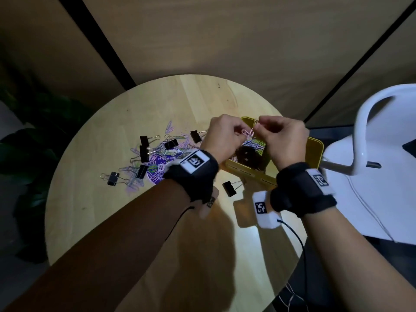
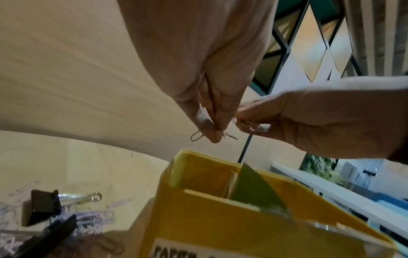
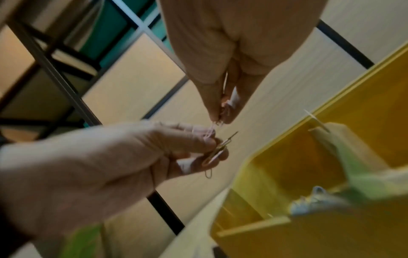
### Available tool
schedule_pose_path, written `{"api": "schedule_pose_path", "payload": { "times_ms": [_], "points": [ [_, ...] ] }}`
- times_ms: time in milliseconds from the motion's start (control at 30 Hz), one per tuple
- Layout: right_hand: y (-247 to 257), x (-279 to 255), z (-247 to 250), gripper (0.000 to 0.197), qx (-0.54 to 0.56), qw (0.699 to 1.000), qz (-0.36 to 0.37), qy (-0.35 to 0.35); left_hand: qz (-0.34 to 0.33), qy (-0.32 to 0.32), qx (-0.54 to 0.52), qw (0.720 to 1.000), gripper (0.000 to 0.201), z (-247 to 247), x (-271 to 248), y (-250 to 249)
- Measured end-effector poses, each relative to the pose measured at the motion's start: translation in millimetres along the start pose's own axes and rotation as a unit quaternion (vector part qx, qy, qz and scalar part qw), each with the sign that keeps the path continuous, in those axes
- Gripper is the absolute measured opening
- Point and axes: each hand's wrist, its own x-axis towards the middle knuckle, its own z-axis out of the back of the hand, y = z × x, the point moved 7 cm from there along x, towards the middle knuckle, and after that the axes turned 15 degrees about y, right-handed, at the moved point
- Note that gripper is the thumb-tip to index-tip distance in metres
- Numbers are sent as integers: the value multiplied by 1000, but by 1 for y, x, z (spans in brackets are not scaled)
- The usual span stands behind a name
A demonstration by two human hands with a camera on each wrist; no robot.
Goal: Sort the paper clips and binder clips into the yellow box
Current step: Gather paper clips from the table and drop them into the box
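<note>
Both hands are up over the yellow plastic divided box point(image 1: 315, 152), working on a little tangle of pink wire paper clips point(image 1: 247, 132). The left hand point(image 1: 222, 138) pinches one end between thumb and fingertips, and the right hand point(image 1: 283, 140) pinches the other end, so the linked clips hang between them, long axis running roughly hand to hand, straight above the box's far compartment. Looks like they're being pulled apart so they can drop in. The right hand is nearer the box. Left of the box on the round pale wooden table point(image 1: 94, 199), loose pastel paper clips point(image 1: 155, 163) and black binder clips point(image 1: 144, 140) still wait.
</note>
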Motion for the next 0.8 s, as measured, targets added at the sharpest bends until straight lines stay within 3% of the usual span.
{"api": "schedule_pose_path", "payload": {
  "times_ms": [200,300,433,500,600,667,800],
  "points": [
    [-31,24,-28,24,-143,987,-53,60,53,102,25,993,21,-20,16,25],
    [-28,22,-34,31,-170,980,-56,92,55,88,-54,993,18,-7,7,36],
    [-9,6,-46,32,-176,977,-17,119,62,24,-185,980,12,25,-21,72],
    [9,-5,-60,29,-169,976,46,131,63,17,-135,989,12,42,-36,99],
    [19,-24,-101,28,-186,953,125,202,92,88,76,989,17,48,-58,141],
    [9,-37,-135,26,-225,925,132,278,110,136,172,969,23,39,-72,167],
    [-35,-60,-196,25,-336,860,105,369,81,118,219,965,35,15,-97,198]
  ]
}}
